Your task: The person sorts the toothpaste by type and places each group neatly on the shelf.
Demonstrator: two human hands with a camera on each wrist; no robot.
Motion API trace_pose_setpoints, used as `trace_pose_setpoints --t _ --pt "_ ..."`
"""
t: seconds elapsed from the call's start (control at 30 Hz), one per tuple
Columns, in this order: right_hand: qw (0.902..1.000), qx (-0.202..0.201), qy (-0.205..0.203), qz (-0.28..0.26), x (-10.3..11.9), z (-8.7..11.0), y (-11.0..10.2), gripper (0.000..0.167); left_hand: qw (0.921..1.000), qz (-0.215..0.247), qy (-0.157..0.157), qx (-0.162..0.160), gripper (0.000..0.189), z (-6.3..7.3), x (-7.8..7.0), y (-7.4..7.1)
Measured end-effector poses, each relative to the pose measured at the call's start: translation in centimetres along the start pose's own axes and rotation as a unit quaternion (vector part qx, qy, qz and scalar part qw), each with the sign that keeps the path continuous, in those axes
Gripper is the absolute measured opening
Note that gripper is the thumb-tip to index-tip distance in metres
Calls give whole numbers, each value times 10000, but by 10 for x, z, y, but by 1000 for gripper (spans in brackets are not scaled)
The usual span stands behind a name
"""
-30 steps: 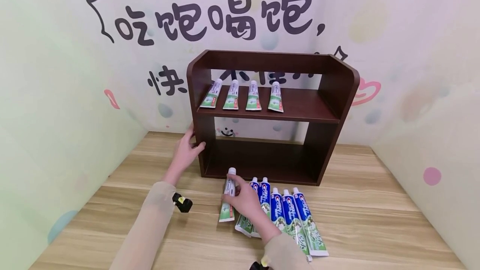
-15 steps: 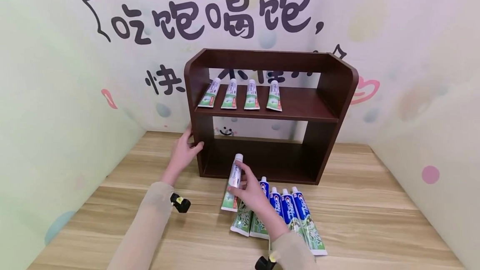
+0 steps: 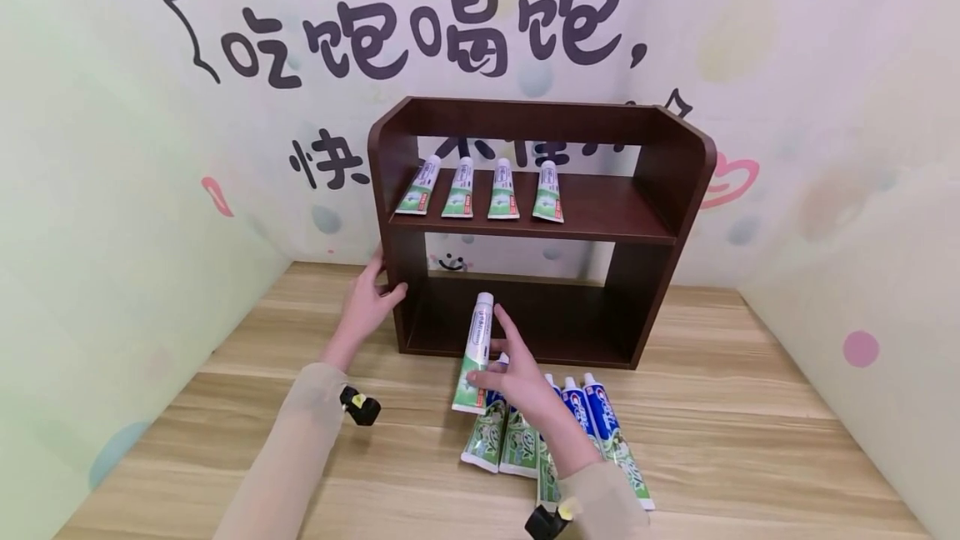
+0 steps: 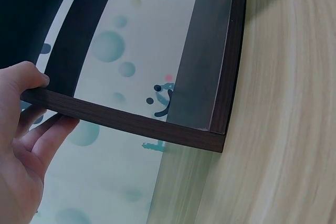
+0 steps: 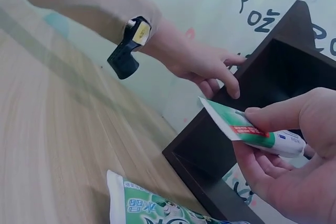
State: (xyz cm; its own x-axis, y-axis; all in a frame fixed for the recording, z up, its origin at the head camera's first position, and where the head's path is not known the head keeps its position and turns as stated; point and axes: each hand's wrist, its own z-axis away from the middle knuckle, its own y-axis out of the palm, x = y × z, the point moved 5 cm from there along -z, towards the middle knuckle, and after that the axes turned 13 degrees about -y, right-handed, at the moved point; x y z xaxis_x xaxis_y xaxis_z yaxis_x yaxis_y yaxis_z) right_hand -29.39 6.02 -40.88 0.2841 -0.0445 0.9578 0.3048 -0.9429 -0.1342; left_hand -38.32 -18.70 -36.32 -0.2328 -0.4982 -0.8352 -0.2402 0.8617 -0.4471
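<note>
A white-and-green toothpaste tube (image 3: 476, 357) is pinched between the thumb and fingers of my right hand (image 3: 525, 386), cap upward, in front of the lower shelf. The right wrist view shows the thumb lying on the tube's (image 5: 252, 129) printed side. My left hand (image 3: 367, 302) grips the left side panel of the dark brown shelf unit (image 3: 525, 227), thumb on the front edge; the left wrist view has the fingers (image 4: 55, 135) behind that panel. On the upper shelf lies a row of several matching white-and-green tubes (image 3: 503, 190).
Several blue-and-green Crest toothpaste tubes (image 3: 618, 448) lie side by side on the wooden table (image 3: 750, 432) before the unit, partly hidden by my right arm. A printed wall (image 3: 262, 107) stands behind the unit.
My right hand has lifted the white-and-green tube from beside the Crest tubes and carried it up and slightly right toward the lower shelf. My left hand keeps its grip on the panel.
</note>
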Motion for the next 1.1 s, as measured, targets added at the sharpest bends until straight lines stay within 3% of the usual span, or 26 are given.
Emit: trace_pose_setpoints --t 0.13,0.23,0.37,0.47,0.77,0.93,1.1 --pt "9994 -235 132 -221 0 1 -2 101 10000 -51 14 -30 72 1 0 0" --pt "9990 -328 208 -225 -1 2 -3 89 10000 -69 18 -33 73 1 0 0" --pt "9987 -334 302 -238 -2 2 -3 71 9999 -98 15 -30 73 0 0 0" --pt "9981 -237 351 -451 -1 4 -4 67 10000 -69 13 1 74 0 0 0" --pt "9820 1026 381 -1539 6 13 4 67 10000 -11 7 8 74 -1 1 -1" --pt "9811 981 367 -1629 11 18 1 71 10000 16 -8 -3 74 -2 1 -1" --pt "9829 799 468 -1592 15 25 -6 86 10000 -37 -27 -1 75 -1 2 -1"
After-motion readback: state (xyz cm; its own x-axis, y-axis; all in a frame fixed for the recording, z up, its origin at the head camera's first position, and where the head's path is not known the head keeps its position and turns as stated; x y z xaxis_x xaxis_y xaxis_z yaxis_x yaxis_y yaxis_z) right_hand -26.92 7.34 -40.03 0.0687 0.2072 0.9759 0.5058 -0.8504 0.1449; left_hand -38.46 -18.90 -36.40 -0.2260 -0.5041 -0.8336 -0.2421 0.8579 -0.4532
